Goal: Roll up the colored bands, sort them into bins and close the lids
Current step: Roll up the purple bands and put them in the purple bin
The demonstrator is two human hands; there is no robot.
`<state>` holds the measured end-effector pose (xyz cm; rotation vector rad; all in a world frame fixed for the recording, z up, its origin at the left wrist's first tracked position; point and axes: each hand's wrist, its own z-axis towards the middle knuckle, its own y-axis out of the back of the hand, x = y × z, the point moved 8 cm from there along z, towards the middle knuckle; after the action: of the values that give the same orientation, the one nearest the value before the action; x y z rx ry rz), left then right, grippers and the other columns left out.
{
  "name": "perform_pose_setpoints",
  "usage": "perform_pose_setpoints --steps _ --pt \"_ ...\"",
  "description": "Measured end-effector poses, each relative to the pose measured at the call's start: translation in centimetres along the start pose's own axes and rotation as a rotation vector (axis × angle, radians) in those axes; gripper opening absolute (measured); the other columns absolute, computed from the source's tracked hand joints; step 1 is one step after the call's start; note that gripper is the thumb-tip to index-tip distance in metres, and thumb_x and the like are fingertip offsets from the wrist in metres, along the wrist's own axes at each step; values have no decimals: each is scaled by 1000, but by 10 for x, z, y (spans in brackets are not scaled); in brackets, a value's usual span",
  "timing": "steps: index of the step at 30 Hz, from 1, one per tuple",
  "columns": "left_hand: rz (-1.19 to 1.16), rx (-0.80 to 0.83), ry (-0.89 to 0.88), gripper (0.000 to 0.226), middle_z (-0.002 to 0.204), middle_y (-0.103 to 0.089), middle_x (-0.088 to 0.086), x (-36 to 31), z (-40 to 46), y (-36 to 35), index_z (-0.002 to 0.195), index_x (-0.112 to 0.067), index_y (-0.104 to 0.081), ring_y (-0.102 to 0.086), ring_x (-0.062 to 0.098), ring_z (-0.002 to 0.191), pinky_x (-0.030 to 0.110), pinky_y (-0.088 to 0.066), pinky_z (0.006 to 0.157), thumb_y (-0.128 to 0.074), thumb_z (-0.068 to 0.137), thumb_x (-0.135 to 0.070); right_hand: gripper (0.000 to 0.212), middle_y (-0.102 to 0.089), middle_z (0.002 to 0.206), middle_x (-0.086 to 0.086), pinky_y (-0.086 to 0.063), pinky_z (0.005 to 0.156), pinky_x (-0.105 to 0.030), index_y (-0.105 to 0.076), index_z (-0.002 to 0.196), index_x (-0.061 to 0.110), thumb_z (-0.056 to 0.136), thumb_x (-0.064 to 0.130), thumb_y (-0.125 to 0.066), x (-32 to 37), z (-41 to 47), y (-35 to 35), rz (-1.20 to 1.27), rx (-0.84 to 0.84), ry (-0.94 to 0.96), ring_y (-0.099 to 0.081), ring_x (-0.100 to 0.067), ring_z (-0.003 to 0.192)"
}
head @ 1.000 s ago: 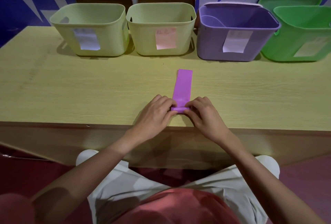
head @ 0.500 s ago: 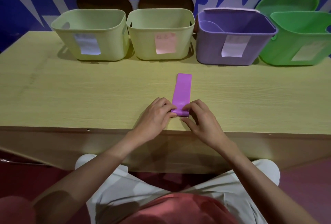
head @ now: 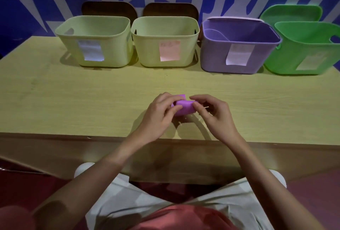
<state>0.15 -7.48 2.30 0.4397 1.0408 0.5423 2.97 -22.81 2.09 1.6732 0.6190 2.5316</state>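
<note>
A: Near edge first. Status of hands?

B: Left hand (head: 161, 113) and right hand (head: 213, 114) are seen just above the pale wood-grain tabletop (head: 73, 101), close to its front edge. A purple rubbery band, rolled into a short fat cylinder (head: 183, 107), is held between them. Left fingers are curled round its left end, thumb pressed on the front. Right thumb and forefinger are pinched at its right end; remaining fingers loosely bent. Whether the roll is lifted or touching the table can't be told.

A: Step in hand?

B: Judged as end of rolling. No flat length is seen ahead of the roll; only a small flap stands up at the top, so the tail appears not fully tucked.

A: Further back?

B: Four open plastic bins, in a row along the far edge, each w/ a paper label. L to R: pale yellow-green bin with white label (head: 95, 42), pale yellow-green bin with pink label (head: 165, 42), purple bin (head: 237, 47), green bin (head: 305, 49). Label text unreadable. Lids are propped behind the bins: two dark brown lids (head: 108, 9), a pale lid edge behind purple, a green lid (head: 290, 12). No lid is fitted.

A: Next move?

B: Roll to be kept pinched so it isn't sprung open, then carried forward-right, presumably to the purple bin by colour match. Lids remain to be closed.
</note>
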Motion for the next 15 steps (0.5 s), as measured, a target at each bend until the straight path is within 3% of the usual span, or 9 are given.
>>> perform_pose_setpoints --steps 3,6,10,15 --pt "-89 -2 51 24 98 -61 3 -4 5 6 115 -9 -66 -56 12 85 19 -44 76 -54 95 -16 21 -68 104 -3 -53 76 -28 -67 108 16 88 9 -68 13 0 5 65 -37 54 -65 -13 87" --pt "-173 21 128 26 107 -63 3 -3 6 7 119 -12 -64 -58 11 99 29 -47 87 -49 99 -17 24 -68 102 -4 -53 76 -32 -67 105 16 85 3 -70 25 0 7 71 -77 138 -65 -17 88" --pt "-110 -17 123 40 101 -55 -2 -13 3 12 135 -10 -53 -53 6 92 17 -41 83 -39 101 -26 24 -67 98 -4 -52 75 -28 -69 106 14 84 4 -72 35 -1 8 55 -112 183 -64 -17 87" --pt "15 -116 -14 42 99 -50 -1 -31 8 23 134 -8 -52 -50 13 91 21 -39 80 -34 102 -30 22 -71 85 -4 -52 72 -20 -72 100 8 80 0 -73 37 1 9 328 -132 -31 -64 -8 70"
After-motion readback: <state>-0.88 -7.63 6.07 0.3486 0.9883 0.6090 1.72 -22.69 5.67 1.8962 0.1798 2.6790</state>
